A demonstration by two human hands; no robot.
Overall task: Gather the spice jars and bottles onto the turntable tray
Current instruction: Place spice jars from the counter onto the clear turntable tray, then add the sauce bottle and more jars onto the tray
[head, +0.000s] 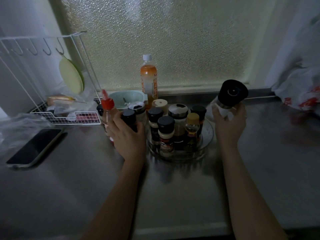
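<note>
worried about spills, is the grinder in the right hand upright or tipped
Tipped. The grinder leans in the right hand, its black cap angled up and rightward while the clear body points down toward the turntable.

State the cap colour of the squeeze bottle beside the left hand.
Red, on the clear squeeze bottle; head view.

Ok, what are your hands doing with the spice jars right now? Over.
Left hand gripping black-capped jar beside the turntable tray. Right hand holding grinder tilted above tray's right edge. Tray crowded; red-capped bottle outside it.
</note>
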